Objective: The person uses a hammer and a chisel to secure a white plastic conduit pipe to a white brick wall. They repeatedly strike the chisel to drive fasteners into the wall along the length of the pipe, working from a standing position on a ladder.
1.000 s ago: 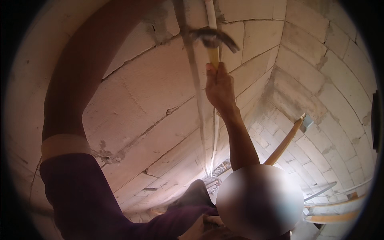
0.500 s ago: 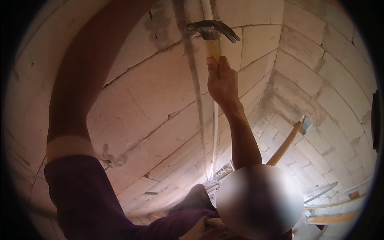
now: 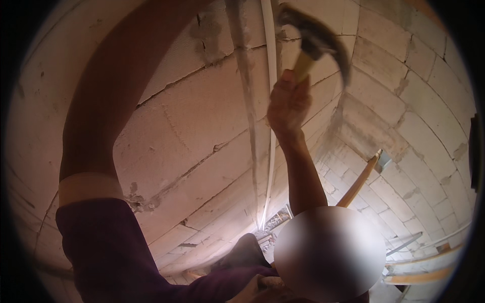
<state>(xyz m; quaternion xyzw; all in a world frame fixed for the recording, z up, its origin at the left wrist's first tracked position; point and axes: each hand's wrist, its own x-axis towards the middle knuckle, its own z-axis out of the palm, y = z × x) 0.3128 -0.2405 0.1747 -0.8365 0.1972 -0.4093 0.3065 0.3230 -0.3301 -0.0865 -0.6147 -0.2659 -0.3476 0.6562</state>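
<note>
My right hand (image 3: 288,105) is closed round the yellow handle of a claw hammer (image 3: 317,38). The dark metal head is tilted and blurred by motion, its curved claw pointing down to the right. Beside it a thin white pipe (image 3: 271,55) runs along the pale block wall (image 3: 192,121). The hammer head is apart from the pipe, to its right. My left arm (image 3: 96,101) reaches up past the top edge, so the left hand is out of the picture.
A dark vertical groove (image 3: 242,76) marks the wall left of the pipe. Another block wall (image 3: 419,111) meets it at a corner on the right. A wooden beam (image 3: 361,179) slants up to an opening there, and more timber (image 3: 422,276) lies lower right.
My right hand has swung the hammer to the right, away from the pipe. The hammer head has turned from nearly level to a steep tilt. My left arm has barely shifted.
</note>
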